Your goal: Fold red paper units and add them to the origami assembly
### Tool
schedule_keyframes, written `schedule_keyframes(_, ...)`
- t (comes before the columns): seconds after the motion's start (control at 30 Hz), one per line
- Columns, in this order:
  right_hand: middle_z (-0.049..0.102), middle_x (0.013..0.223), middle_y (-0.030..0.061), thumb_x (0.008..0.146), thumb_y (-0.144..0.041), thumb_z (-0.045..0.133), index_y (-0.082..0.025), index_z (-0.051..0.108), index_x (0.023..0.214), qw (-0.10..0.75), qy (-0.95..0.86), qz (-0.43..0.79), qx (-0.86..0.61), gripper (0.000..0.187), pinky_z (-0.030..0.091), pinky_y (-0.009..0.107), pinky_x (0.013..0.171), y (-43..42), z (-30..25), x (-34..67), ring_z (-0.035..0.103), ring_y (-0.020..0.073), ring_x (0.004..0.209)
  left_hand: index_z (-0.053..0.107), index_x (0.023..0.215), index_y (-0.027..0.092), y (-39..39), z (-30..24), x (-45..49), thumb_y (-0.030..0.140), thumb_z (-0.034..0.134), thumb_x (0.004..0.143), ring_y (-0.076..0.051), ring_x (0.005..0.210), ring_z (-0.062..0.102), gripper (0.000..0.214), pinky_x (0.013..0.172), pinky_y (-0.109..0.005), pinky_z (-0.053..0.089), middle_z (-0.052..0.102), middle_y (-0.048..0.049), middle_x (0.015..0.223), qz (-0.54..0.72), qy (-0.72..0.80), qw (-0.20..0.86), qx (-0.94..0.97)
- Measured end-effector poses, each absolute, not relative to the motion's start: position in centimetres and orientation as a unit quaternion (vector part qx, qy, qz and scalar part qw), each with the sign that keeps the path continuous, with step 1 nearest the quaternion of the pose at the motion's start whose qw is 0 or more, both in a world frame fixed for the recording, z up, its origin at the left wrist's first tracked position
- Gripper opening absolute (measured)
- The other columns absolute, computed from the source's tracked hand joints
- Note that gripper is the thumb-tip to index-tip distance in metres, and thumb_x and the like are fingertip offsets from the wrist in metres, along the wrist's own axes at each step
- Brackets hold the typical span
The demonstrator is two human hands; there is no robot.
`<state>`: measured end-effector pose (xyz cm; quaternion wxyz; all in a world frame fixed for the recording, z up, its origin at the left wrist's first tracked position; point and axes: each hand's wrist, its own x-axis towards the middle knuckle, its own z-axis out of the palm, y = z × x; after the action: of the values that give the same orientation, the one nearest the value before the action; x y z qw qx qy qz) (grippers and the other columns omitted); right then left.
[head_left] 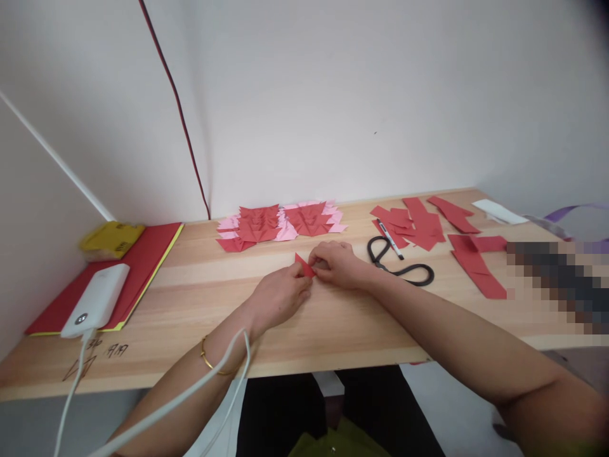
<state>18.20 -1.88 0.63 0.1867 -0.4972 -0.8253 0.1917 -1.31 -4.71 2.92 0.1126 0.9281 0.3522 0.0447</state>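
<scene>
Between my two hands, a small red piece of paper [303, 264] comes to a pointed tip, just above the middle of the wooden table. My left hand [284, 291] pinches its left side. On the other side my right hand [334, 263] has its fingers closed against the paper. The lower part of the piece is hidden by my fingers. Behind my hands lie rows of folded red paper pieces [259, 223] with pink folded pieces [287, 228] among them. Black-handled scissors [413, 274] rest right of my right hand, partly hidden by my forearm.
A pen [390, 240] lies by loose red paper strips [423, 222] at the right. On the left, a white power bank [98, 298] and a yellow packet [111, 240] sit on red sheets [155, 266]. A white cable [190, 390] crosses my left forearm. A white wall stands behind.
</scene>
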Motion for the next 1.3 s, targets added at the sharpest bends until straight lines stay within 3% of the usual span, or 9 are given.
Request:
schedule_keyframes(0.43,0.063,0.089,0.0023,0.072,-0.019,0.052,-0.022,0.06,0.086,0.175,-0.826,0.187,-0.502,0.017,0.029,0.037,0.086,-1.9,0.8,18.3,0.052,0.0189,0.09,0.06,0.081,0.02,-5.9,5.1,-2.5,0.03,0.036,0.09,-0.015,0.078,0.054,0.027,0.064,-0.027,0.038,0.058,-0.0029,0.096,-0.038,0.356,0.067,0.931)
schedule_keyframes(0.77,0.063,0.091,0.0027,0.072,-0.019,0.053,-0.022,0.06,0.088,0.173,-0.827,0.184,-0.502,0.018,0.029,0.037,0.087,-1.9,0.7,18.3,0.053,0.0195,0.092,0.064,0.075,0.021,-5.7,5.9,-3.5,0.028,0.041,0.088,-0.015,0.08,0.057,0.027,0.066,-0.026,0.039,0.061,-0.0014,0.087,-0.042,0.338,0.133,0.931)
schedule_keyframes(0.93,0.066,0.09,0.0026,0.076,-0.019,0.052,-0.022,0.062,0.089,0.186,-0.838,0.183,-0.48,0.016,0.028,0.038,0.087,-1.7,0.8,18.7,0.055,0.0189,0.089,0.064,0.071,0.019,-5.3,5.9,-3.9,0.029,0.046,0.087,-0.012,0.074,0.057,0.026,0.066,-0.023,0.042,0.061,-0.001,0.081,-0.012,0.306,0.219,0.926)
schedule_keyframes(1.1,0.068,0.096,0.0038,0.084,-0.022,0.049,-0.023,0.067,0.09,0.205,-0.857,0.16,-0.445,0.018,0.026,0.038,0.088,-1.3,0.6,19.3,0.057,0.0197,0.092,0.067,0.094,0.022,-4.5,5.1,-3.6,0.027,0.05,0.086,-0.018,0.099,0.053,0.02,0.088,-0.03,0.042,0.06,-0.0052,0.107,0.084,0.316,0.188,0.926)
schedule_keyframes(1.2,0.069,0.1,0.0045,0.087,-0.021,0.045,-0.024,0.067,0.094,0.228,-0.853,0.142,-0.447,0.023,0.026,0.038,0.089,-1.0,0.2,19.5,0.058,0.0202,0.095,0.061,0.113,0.023,-4.0,4.3,-3.6,0.032,0.056,0.083,-0.025,0.119,0.042,0.032,0.1,-0.04,0.035,0.05,-0.0083,0.13,0.077,0.32,0.139,0.934)
schedule_keyframes(1.3,0.07,0.101,0.004,0.087,-0.019,0.043,-0.023,0.065,0.097,0.252,-0.844,0.124,-0.457,0.025,0.023,0.04,0.092,-0.8,-0.1,19.6,0.059,0.0198,0.096,0.057,0.119,0.023,-3.7,3.6,-3.6,0.039,0.056,0.082,-0.026,0.119,0.041,0.04,0.099,-0.042,0.034,0.05,-0.0101,0.129,0.054,0.311,0.128,0.94)
